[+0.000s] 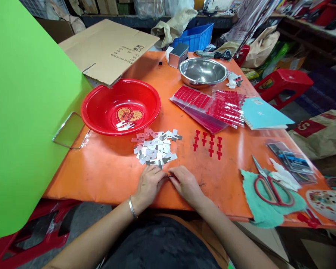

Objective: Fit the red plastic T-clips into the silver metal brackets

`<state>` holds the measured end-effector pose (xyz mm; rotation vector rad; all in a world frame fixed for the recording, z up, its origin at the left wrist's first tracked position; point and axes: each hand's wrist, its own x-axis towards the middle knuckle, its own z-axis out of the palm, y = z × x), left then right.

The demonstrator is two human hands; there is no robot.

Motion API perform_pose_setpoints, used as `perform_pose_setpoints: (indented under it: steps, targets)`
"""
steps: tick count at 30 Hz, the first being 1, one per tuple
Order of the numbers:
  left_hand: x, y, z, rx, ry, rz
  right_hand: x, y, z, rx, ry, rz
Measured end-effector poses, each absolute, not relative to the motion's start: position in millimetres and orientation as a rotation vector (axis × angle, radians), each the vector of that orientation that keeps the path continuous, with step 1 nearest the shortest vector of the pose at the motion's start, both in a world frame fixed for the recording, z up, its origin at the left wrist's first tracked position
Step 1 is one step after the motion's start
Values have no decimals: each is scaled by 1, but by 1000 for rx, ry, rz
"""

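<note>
My left hand [151, 185] and my right hand [185, 184] meet near the table's front edge, fingers closed in a pinch. Between the fingertips shows a small thin metal piece [170, 176], seen almost edge-on and mostly hidden by the fingers. Just beyond my hands lies a heap of small flat metal plates [154, 149] with slots, some with pinkish faces. To the right, several red T-shaped stickers [211, 144] lie in short columns. A red basin [98, 112] stands behind the heap, with a few similar plates [126, 126] inside.
Red sticker sheets [196, 99] in clear plastic and a light-blue notebook [264, 114] lie behind the stickers. A steel bowl [203, 71] stands farther back. Red-handled scissors [273, 186] rest on a green cloth [250, 186] at right. A cardboard sheet [100, 48] overhangs the basin; a green panel [25, 112] blocks the left.
</note>
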<state>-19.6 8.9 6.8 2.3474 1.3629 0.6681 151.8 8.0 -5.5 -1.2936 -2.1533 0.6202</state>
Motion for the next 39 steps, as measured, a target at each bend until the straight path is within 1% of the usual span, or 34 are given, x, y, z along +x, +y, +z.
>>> perform_pose_setpoints:
  steps: [5, 11, 14, 16, 20, 22, 24, 25, 29, 36, 39]
  targets:
    - [-20, 7, 0, 2338, 1394, 759, 151, -10, -10, -1243, -2164, 372]
    - [-20, 7, -3, 2363, 1358, 772, 152, -15, -19, -1180, -2226, 306]
    - [-21, 4, -5, 2364, 1346, 769, 150, -18, -18, -1207, -2225, 308]
    - [-22, 3, -4, 2340, 1346, 759, 151, -17, -13, -1215, -2201, 369]
    - [-18, 11, 9, 2118, 1379, 720, 176, 14, 4, -1332, -1936, 501]
    - [-10, 23, 17, 1878, 1378, 768, 199, 42, 11, -1577, -1759, 463]
    - [4, 39, 21, 1607, 1320, 834, 220, 72, 13, -1813, -1746, 419]
    - [12, 49, 22, 1485, 1272, 855, 228, 85, 13, -1856, -1751, 407]
    - [49, 89, 20, 1182, 1146, 897, 239, 120, 6, -1922, -1817, 415]
    - [93, 145, 15, 1117, 1206, 861, 237, 136, 4, -1977, -1946, 532]
    - [107, 159, 8, 1097, 1211, 817, 236, 131, 4, -1979, -1955, 496]
